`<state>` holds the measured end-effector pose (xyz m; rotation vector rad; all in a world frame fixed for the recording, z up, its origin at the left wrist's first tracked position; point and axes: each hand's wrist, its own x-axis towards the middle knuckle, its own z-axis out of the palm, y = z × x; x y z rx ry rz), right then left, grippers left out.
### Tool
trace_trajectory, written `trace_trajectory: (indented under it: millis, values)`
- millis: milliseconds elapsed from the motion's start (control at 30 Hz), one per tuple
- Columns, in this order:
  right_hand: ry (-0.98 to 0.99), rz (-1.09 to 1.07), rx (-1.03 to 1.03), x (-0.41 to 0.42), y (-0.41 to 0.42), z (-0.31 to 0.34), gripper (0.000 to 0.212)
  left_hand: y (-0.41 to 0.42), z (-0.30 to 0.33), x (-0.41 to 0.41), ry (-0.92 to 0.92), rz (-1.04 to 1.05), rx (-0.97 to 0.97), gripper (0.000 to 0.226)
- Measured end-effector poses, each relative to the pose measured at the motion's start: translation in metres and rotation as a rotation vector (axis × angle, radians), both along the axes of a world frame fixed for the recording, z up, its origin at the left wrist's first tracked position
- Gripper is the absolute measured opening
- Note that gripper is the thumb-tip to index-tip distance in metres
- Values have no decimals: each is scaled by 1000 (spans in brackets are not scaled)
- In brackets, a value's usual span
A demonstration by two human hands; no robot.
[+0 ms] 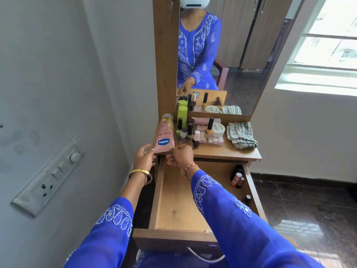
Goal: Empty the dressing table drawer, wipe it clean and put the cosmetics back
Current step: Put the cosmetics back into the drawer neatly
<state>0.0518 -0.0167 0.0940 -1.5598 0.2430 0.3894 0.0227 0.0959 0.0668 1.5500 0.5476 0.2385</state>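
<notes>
Mirror: tall, wood-framed, rising beyond the fingers; reflects the seated person in a blue embroidered garment.

Drawer: pulled fully out below and nearer than the fingers. Its wooden floor is largely bare; a few small bottles lie in its far right corner, right of the right fingers. Judged: emptying is nearly done, or refilling has just begun; which one cannot be told.

Bench: the narrow dressing-table top, just beyond the fingers, used as the holding place for the cosmetics while the drawer is out.

Cloth: striped, crumpled, on the bench well right of the fingers, within reach for wiping.

Lotion tube: pink, capped end away from the person, lying on the bench's left front corner. Left hand has thumb and fingertips on its near left edge, the other fingers spread loosely. Right hand pinches its near right edge, fingers curled narrow. Two hands are probably used because the tube is soft and flat.

Clear tray: just beyond and right of the right fingers, holding pale pink items, a white jar and a yellow bottle.

Nail polish bottles: clustered upright with a green bottle, just beyond the right fingers, beside the tube.

Room: pale walls, switch plate left of the left fingers, window at right, dark polished floor.
</notes>
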Motion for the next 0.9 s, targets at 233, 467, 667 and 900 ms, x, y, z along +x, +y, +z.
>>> trace_trajectory:
  millis: [233, 467, 667, 900]
  values:
    - [-89, 74, 127, -21, -24, -5, 9, 6, -4, -15, -34, -36, -202, 32]
    - [-128, 327, 156, -52, -65, -31, 14, 11, -7, -34, -52, -104, -373, 50]
    - [-98, 529, 55, -59, -92, -35, 12, 8, 6, -41, -146, -1, -540, 81]
    - [-241, 575, -378, -50, -102, -18, 21, -13, 5, -52, -156, -34, -521, 19]
